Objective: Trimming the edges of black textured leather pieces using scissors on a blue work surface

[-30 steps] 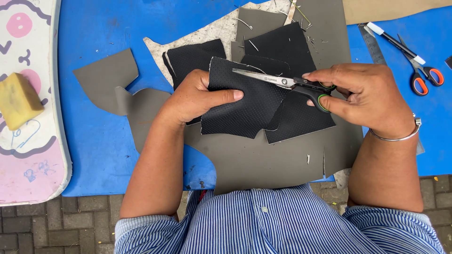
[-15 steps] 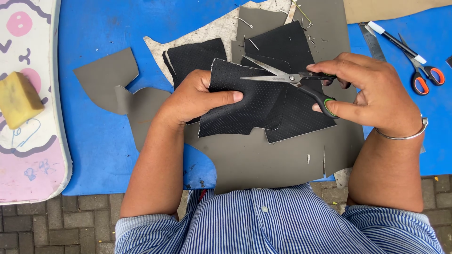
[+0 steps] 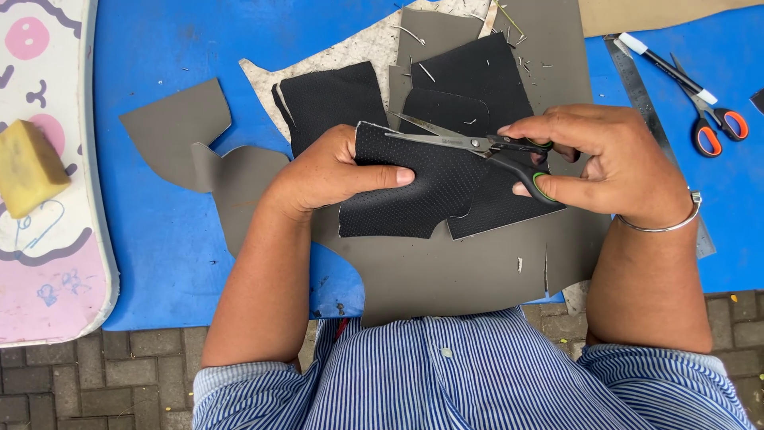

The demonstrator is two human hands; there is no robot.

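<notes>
Black perforated material makes up the piece (image 3: 414, 191) that the left hand (image 3: 326, 171) holds above the work surface. The thumb lies flat across the top face of the piece, and the other fingers are curled under its left edge, so the hand is pinching it. The piece sits at the middle of the view, over a large grey sheet (image 3: 446, 271) that spreads toward the person's striped shirt (image 3: 469, 374).

The right hand (image 3: 605, 163) grips a pair of black-handled scissors (image 3: 477, 145), with fingers pushed through the loops and closed around them. The blades are parted only slightly and point left, lying across the upper edge of the held piece, near the left thumb.

More black perforated pieces (image 3: 334, 99) lie flat behind the hands, overlapping one another on the grey sheet and on a pale ragged scrap (image 3: 350, 52). Thin offcuts are scattered over them.

A blue mat (image 3: 159, 48) covers the table under it all. On it to the left lie two grey cut-outs (image 3: 179, 127), just touching each other. Farther left is a pink and white board (image 3: 48, 263) with a yellow sponge (image 3: 28, 167) on top. At the upper right, well apart from the hands, lie a metal ruler (image 3: 637, 87), a black pen with a white cap (image 3: 664, 68) and orange-handled scissors (image 3: 712, 119). A silver bangle (image 3: 664, 223) circles the right wrist.
</notes>
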